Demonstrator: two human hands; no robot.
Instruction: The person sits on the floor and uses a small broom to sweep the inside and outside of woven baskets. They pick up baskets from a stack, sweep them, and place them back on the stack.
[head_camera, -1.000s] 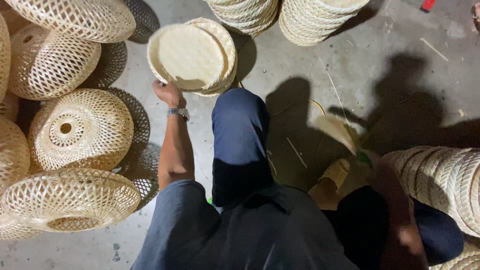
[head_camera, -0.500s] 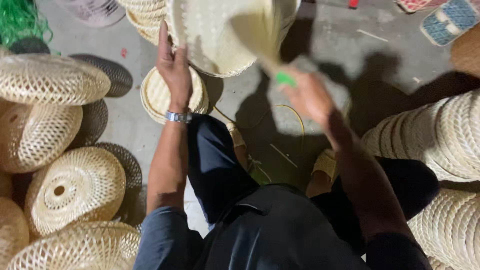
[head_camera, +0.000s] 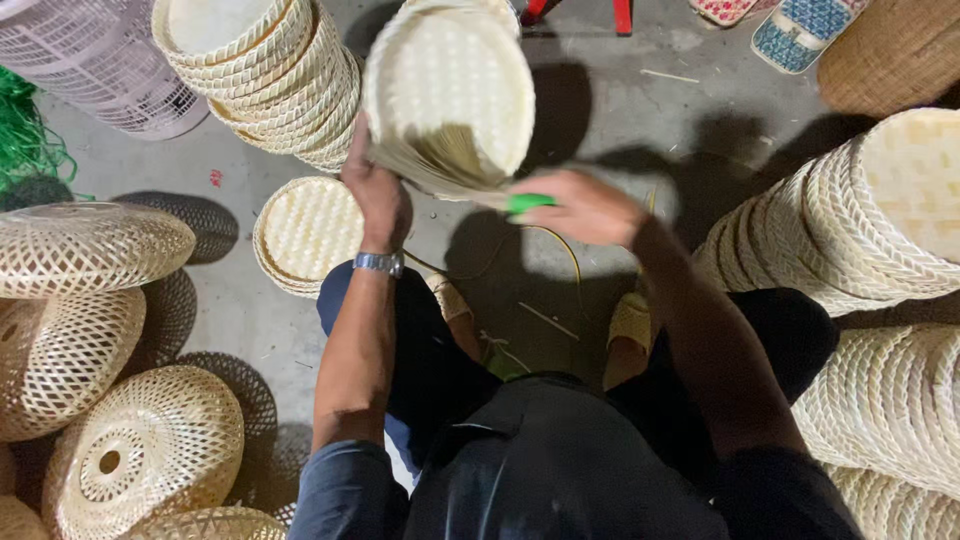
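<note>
Head view: a round woven bamboo tray (head_camera: 450, 95) sits upper centre, tilted. The left hand (head_camera: 378, 195) clamps its lower left rim; the right hand (head_camera: 585, 208) pinches a green-handled tool (head_camera: 528, 203) under it. Another flat basket (head_camera: 305, 232) lies on the floor (head_camera: 640, 120).

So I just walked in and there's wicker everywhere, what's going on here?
A seated person holds a round woven tray up on its edge with the left hand. The right hand holds a green-handled tool at the tray's lower rim. Another tray lies flat on the concrete floor by the left knee. Stacks of trays and open-weave baskets surround them.
</note>
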